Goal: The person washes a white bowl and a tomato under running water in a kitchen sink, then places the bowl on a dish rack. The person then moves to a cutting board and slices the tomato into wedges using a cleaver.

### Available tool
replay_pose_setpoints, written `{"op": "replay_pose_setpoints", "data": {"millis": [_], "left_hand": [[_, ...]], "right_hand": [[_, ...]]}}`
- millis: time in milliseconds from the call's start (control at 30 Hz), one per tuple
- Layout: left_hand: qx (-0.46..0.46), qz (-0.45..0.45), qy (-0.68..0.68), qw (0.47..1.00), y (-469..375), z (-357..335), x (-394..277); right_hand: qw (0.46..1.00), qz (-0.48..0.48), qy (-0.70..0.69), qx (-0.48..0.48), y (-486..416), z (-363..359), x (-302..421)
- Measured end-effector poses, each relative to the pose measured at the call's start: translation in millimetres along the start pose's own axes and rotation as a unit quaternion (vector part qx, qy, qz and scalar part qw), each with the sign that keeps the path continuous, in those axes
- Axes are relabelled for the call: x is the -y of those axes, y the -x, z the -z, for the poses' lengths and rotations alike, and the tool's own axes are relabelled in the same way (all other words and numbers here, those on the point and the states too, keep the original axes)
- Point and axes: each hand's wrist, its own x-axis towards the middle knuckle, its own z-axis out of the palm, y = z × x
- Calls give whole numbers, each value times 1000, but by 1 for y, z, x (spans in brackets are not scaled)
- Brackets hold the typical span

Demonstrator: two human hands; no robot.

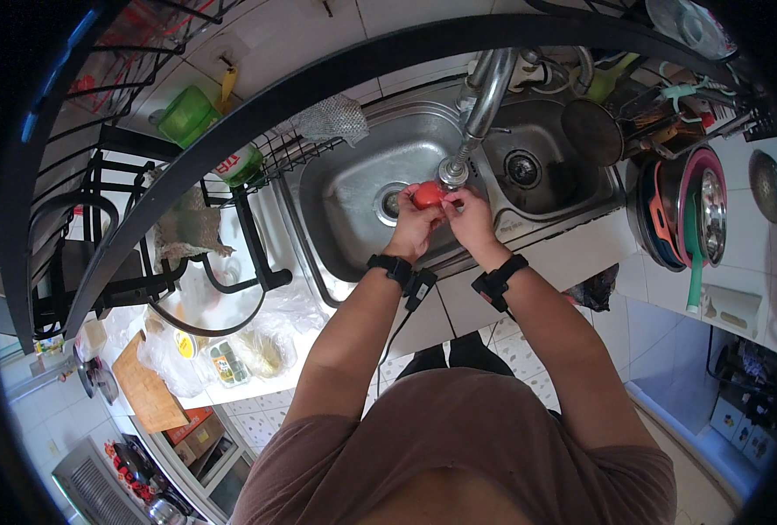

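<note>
Over the larger basin of a stainless-steel sink (336, 190), a red tomato (429, 195) is held just below the spray head of the faucet (453, 172). My left hand (413, 230) grips the tomato from the left and below. On its right side, the fingertips of my right hand (472, 218) are pinched against it. My fingers cover part of the tomato. The basin drain (390, 201) lies just left of my left hand. Whether water is running is hard to tell.
A black dish rack (257, 236) arches over the sink from the left. To the right are the smaller basin (552, 177) and hanging pans (592, 131). Bagged food (260, 351) and a wooden cutting board (146, 387) lie on the left counter. Nested basins (680, 210) lean at right.
</note>
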Motion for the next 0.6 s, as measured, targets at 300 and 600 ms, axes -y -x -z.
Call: {"op": "replay_pose_setpoints", "data": {"millis": [300, 600], "left_hand": [[2, -6, -7, 1000, 1, 2, -2], [17, -35, -10, 999, 4, 0, 0]], "right_hand": [[993, -54, -108, 14, -3, -4, -5], [934, -183, -305, 30, -12, -1, 5]]}}
